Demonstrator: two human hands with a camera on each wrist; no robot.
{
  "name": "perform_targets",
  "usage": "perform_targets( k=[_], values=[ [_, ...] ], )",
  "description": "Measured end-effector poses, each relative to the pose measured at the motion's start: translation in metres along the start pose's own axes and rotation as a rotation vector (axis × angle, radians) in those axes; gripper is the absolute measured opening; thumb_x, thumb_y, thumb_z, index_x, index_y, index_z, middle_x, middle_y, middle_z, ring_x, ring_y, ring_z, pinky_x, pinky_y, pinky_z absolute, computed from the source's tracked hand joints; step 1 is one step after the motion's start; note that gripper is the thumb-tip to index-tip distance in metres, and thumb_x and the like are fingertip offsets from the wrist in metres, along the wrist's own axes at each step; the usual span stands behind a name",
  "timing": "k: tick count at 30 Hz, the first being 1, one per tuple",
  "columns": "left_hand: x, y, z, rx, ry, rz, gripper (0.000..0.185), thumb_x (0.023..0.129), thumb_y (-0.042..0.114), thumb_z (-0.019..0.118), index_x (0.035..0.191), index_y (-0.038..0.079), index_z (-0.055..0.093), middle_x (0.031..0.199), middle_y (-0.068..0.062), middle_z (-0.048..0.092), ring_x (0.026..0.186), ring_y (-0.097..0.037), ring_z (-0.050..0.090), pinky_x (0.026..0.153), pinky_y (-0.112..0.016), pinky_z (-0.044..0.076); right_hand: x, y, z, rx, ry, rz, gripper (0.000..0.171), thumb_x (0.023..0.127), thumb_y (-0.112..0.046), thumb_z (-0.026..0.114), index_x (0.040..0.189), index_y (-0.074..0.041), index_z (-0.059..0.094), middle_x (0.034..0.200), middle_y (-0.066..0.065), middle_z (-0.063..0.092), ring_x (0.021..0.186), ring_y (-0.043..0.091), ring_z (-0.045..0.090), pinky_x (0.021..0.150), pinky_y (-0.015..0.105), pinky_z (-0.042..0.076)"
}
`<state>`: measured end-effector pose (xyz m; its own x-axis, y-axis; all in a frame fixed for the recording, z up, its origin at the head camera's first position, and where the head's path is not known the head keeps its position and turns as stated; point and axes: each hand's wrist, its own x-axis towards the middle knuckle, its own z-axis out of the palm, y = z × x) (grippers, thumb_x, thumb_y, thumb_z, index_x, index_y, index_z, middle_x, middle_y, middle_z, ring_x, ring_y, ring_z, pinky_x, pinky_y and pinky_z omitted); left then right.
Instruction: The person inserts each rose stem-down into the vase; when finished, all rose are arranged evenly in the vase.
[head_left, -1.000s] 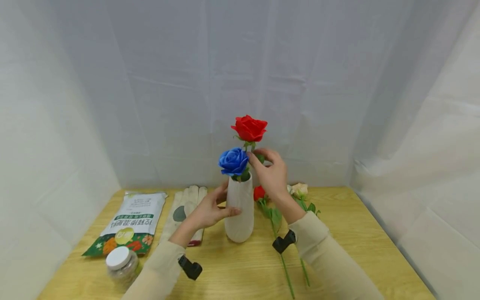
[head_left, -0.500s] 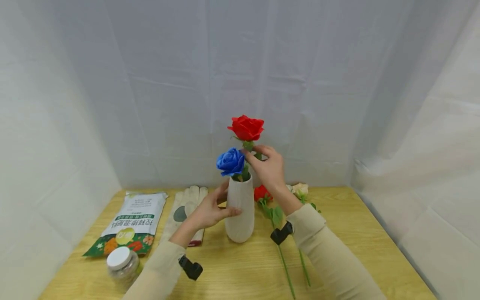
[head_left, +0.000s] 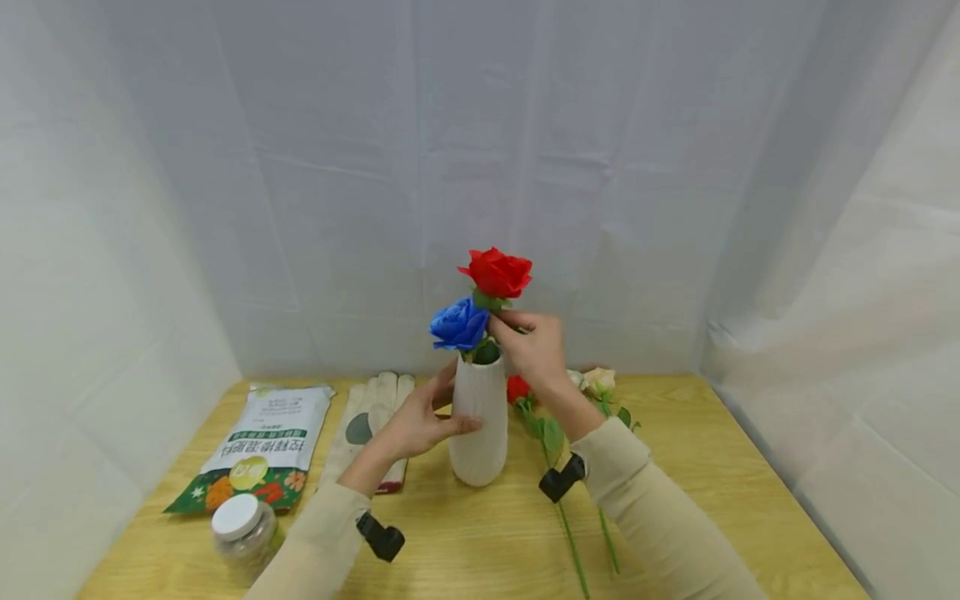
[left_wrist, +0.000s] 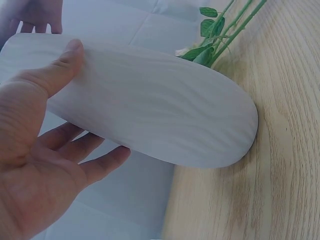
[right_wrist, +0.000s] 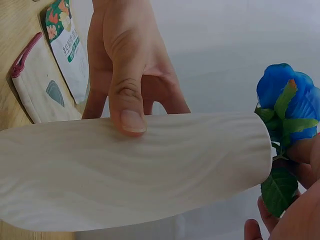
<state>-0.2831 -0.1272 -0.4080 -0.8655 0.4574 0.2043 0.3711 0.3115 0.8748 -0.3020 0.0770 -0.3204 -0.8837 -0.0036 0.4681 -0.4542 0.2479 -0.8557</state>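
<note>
A white vase (head_left: 480, 417) with a rippled surface stands on the table, and my left hand (head_left: 423, 421) grips its side, thumb in front and fingers behind. Out of its mouth rises a blue rose (head_left: 459, 323). Above and behind that bloom is a red rose (head_left: 497, 273); my right hand (head_left: 538, 346) pinches its stem just under the flower, over the vase mouth. In the right wrist view, the right fingers (right_wrist: 305, 150) are close to the blue rose (right_wrist: 287, 97) and a green leaf (right_wrist: 280, 192) at the rim.
Right of the vase lie another red rose (head_left: 517, 388) and a cream rose (head_left: 600, 381), stems toward me. To the left are work gloves (head_left: 367, 425), a printed bag (head_left: 262, 442) and a white-lidded jar (head_left: 243, 529). A white curtain (head_left: 360, 208) hangs behind.
The upright red rose and my right hand shift slightly left, then come down closer to the vase. The blue rose tips slightly left. My left hand stays on the vase.
</note>
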Motion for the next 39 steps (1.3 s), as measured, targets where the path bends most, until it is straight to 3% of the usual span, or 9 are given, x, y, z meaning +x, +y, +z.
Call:
perform_targets(
  k=[4, 8, 15, 21, 28, 34, 39],
  values=[
    [-0.001, -0.001, 0.001, -0.001, 0.000, -0.001, 0.100, 0.096, 0.025, 0.081, 0.171, 0.025, 0.015, 0.169, -0.013, 0.039, 0.149, -0.043, 0.047, 0.112, -0.059, 0.051, 0.000, 0.002, -0.001, 0.072, -0.022, 0.155, 0.028, 0.098, -0.020, 0.075, 0.117, -0.001, 0.081, 0.119, 0.017, 0.078, 0.114, 0.031, 0.073, 0.100, 0.045, 0.061],
    [-0.001, 0.000, 0.001, 0.004, -0.002, 0.012, 0.100, 0.096, 0.024, 0.080, 0.171, 0.025, 0.014, 0.170, -0.013, 0.037, 0.150, -0.044, 0.046, 0.113, -0.059, 0.050, 0.000, 0.004, -0.003, 0.111, -0.025, 0.236, 0.029, 0.099, -0.020, 0.074, 0.120, 0.000, 0.079, 0.125, 0.018, 0.076, 0.123, 0.032, 0.069, 0.108, 0.049, 0.056],
    [0.000, 0.002, 0.000, 0.003, -0.007, 0.031, 0.099, 0.097, 0.025, 0.079, 0.171, 0.024, 0.014, 0.170, -0.014, 0.037, 0.150, -0.044, 0.045, 0.113, -0.059, 0.050, -0.001, 0.002, -0.006, 0.081, -0.017, 0.164, 0.026, 0.098, -0.017, 0.073, 0.117, 0.000, 0.080, 0.118, 0.019, 0.078, 0.112, 0.027, 0.073, 0.098, 0.042, 0.061],
    [0.001, 0.001, 0.002, -0.024, -0.022, 0.039, 0.098, 0.096, 0.023, 0.080, 0.171, 0.027, 0.017, 0.170, -0.013, 0.037, 0.151, -0.043, 0.043, 0.112, -0.058, 0.051, -0.004, -0.002, -0.015, 0.063, -0.055, 0.175, 0.032, 0.097, -0.022, 0.073, 0.121, -0.002, 0.079, 0.119, 0.017, 0.078, 0.116, 0.029, 0.072, 0.101, 0.044, 0.059],
    [0.001, -0.001, 0.002, -0.022, -0.020, 0.048, 0.095, 0.097, 0.023, 0.079, 0.171, 0.025, 0.019, 0.168, -0.015, 0.041, 0.150, -0.044, 0.045, 0.110, -0.058, 0.053, -0.009, -0.005, -0.048, 0.088, -0.188, 0.221, 0.050, 0.097, -0.037, 0.077, 0.141, -0.015, 0.069, 0.144, 0.011, 0.068, 0.141, 0.029, 0.057, 0.121, 0.056, 0.042],
    [-0.001, 0.000, 0.000, -0.004, -0.018, 0.051, 0.097, 0.097, 0.021, 0.079, 0.171, 0.022, 0.018, 0.165, -0.019, 0.043, 0.148, -0.044, 0.048, 0.108, -0.056, 0.055, -0.013, 0.002, -0.079, 0.057, -0.206, 0.216, 0.053, 0.097, -0.039, 0.077, 0.145, -0.019, 0.066, 0.149, 0.012, 0.063, 0.140, 0.031, 0.056, 0.119, 0.058, 0.043],
    [-0.003, 0.002, -0.004, 0.007, -0.006, 0.049, 0.097, 0.097, 0.020, 0.079, 0.171, 0.020, 0.017, 0.165, -0.022, 0.043, 0.147, -0.045, 0.049, 0.107, -0.056, 0.055, -0.016, 0.017, -0.100, -0.012, -0.191, 0.232, 0.055, 0.100, -0.042, 0.073, 0.147, -0.015, 0.064, 0.155, 0.009, 0.058, 0.130, 0.029, 0.062, 0.109, 0.047, 0.053]
  ],
)
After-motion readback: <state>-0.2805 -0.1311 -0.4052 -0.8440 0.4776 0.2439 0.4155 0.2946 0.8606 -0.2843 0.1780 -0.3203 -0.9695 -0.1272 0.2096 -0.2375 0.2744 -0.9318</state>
